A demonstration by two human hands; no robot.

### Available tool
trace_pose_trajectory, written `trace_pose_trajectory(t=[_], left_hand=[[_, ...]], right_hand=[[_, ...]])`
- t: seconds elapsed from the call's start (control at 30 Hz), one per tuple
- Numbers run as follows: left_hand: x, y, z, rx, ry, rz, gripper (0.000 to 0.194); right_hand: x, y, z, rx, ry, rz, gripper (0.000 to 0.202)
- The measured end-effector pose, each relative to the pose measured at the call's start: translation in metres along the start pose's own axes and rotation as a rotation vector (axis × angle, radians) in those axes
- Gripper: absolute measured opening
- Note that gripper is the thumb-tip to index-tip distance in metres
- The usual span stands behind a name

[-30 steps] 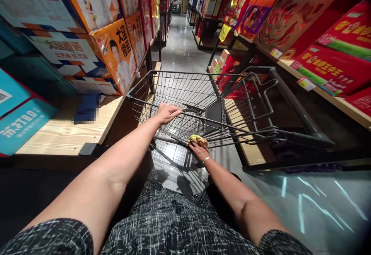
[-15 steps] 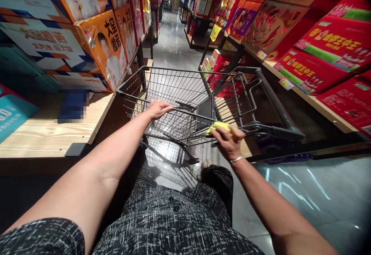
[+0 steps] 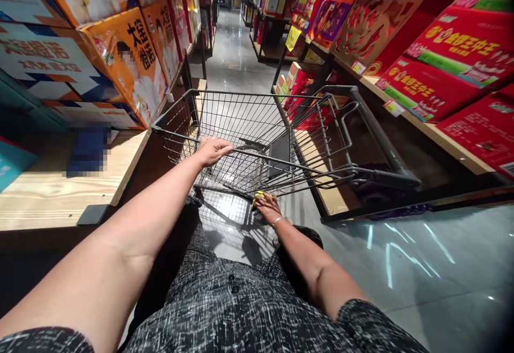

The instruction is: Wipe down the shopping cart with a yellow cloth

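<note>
A grey wire shopping cart [image 3: 241, 106] stands sideways in front of me, its handle [image 3: 383, 128] to the right. My left hand [image 3: 214, 150] is closed over the near top rail of its basket. Lower down, my right hand [image 3: 266, 207] grips a yellow cloth [image 3: 258, 198] against the lower part of the cart's near side, by its frame. A bracelet circles the right wrist. Most of the cloth is hidden behind the fingers. Inside the basket a dark flat panel [image 3: 280, 152] shows.
Wooden shelves flank the aisle. Orange boxes [image 3: 128, 64] are stacked at left, red boxes [image 3: 453, 58] at right. A blurred dark blue item [image 3: 89, 149] lies on the left shelf [image 3: 120, 181]. The shiny floor [image 3: 233, 47] runs on ahead between the shelves.
My right hand has moved with the yellow cloth from the near top rail down and left to the cart's lower side. My left hand stays on the rail. The view has shifted slightly.
</note>
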State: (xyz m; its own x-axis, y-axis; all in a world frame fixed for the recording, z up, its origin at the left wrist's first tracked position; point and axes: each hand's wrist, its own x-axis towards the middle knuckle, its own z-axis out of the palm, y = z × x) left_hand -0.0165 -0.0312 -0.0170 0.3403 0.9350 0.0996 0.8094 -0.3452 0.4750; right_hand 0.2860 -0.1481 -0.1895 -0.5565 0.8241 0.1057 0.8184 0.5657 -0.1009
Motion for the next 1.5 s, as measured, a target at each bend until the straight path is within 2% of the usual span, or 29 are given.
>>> trace_pose_trajectory(t=[0.1, 0.2, 0.27, 0.47, 0.53, 0.57, 0.6, 0.67, 0.8, 0.93, 1.03, 1.13, 1.23, 1.3, 1.37, 1.43, 1.5], left_hand=[[0.000, 0.002, -0.001, 0.014, -0.016, -0.008, 0.033], [0.000, 0.003, -0.002, 0.022, -0.019, -0.022, 0.035], [0.000, 0.002, -0.002, 0.029, -0.013, -0.029, 0.037], [-0.006, 0.010, -0.003, 0.093, -0.010, -0.010, 0.037], [-0.009, 0.021, -0.001, 0.152, 0.004, -0.001, 0.040], [-0.010, 0.029, 0.001, 0.178, 0.015, 0.013, 0.044], [-0.011, 0.037, 0.004, 0.196, 0.023, 0.038, 0.047], [-0.012, 0.053, 0.011, 0.203, 0.018, 0.108, 0.053], [-0.014, 0.076, 0.028, 0.170, 0.019, 0.173, 0.059], [-0.014, 0.075, 0.038, 0.150, 0.070, 0.160, 0.056], [-0.013, 0.069, 0.040, 0.129, 0.072, 0.153, 0.055], [-0.011, 0.066, 0.039, 0.113, 0.060, 0.169, 0.050], [-0.011, 0.067, 0.038, 0.095, 0.060, 0.173, 0.048], [-0.012, 0.070, 0.038, 0.093, 0.068, 0.158, 0.047], [-0.012, 0.076, 0.036, 0.102, 0.066, 0.133, 0.044], [-0.011, 0.084, 0.035, 0.125, 0.055, 0.095, 0.041], [-0.008, 0.096, 0.035, 0.145, 0.038, 0.064, 0.040]], right_hand=[[0.003, -0.004, -0.009, 0.012, -0.039, -0.017, 0.029], [-0.011, 0.008, -0.042, -0.080, 0.048, 0.029, 0.034], [-0.028, 0.024, -0.073, -0.187, 0.210, 0.073, 0.035], [-0.070, 0.080, -0.190, -0.450, 0.876, 0.265, 0.020], [-0.069, 0.085, -0.216, -0.482, 1.018, 0.350, 0.020], [-0.065, 0.083, -0.223, -0.482, 1.049, 0.384, 0.021], [-0.057, 0.078, -0.225, -0.475, 1.044, 0.403, 0.021], [-0.035, 0.059, -0.218, -0.445, 0.948, 0.425, 0.023], [0.024, 0.005, -0.190, -0.355, 0.608, 0.377, 0.032], [0.075, -0.036, -0.188, -0.213, 0.402, 0.243, 0.037], [0.088, -0.041, -0.201, -0.198, 0.268, 0.082, 0.035], [0.069, -0.029, -0.223, -0.276, 0.153, 0.084, 0.030], [0.027, -0.006, -0.255, -0.386, 0.109, 0.199, 0.025], [-0.006, 0.014, -0.278, -0.449, 0.204, 0.282, 0.025], [-0.035, 0.037, -0.297, -0.475, 0.351, 0.348, 0.029], [-0.055, 0.058, -0.304, -0.460, 0.467, 0.407, 0.033], [-0.062, 0.072, -0.298, -0.439, 0.538, 0.459, 0.035]])
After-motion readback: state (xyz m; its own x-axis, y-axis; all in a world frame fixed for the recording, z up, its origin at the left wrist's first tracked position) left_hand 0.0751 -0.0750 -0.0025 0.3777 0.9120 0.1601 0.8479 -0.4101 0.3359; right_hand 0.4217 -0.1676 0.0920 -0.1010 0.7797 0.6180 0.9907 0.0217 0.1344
